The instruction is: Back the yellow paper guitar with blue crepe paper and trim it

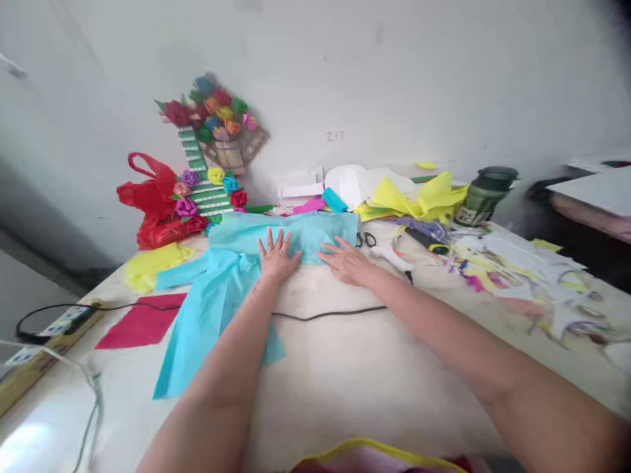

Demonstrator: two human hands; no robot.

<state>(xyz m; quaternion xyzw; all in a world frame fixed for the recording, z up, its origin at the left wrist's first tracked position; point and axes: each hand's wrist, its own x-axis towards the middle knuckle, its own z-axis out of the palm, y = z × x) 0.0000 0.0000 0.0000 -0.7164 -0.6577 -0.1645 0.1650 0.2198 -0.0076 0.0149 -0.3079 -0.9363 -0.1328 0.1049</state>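
Light blue crepe-like paper [315, 230] lies across the middle of the table. My left hand [279, 256] rests on it with the fingers spread. To the right, my right hand [348, 261] lies on the same sheet's right part, fingers stretched out. Another crumpled blue sheet [207, 322] spreads under and beside my left forearm, towards the near left. Black scissor handles [365, 240] stick out by the right edge of the blue paper. A white glue gun [393, 257] lies just beyond my right wrist.
A black cord [325, 315] crosses the table to a power strip [59, 332]. Paper flowers [217, 118] and a red bag [155, 197] stand back left. Yellow paper [419, 197], a green jar [486, 196], a cutter [426, 240] and paper scraps [522, 276] are on the right.
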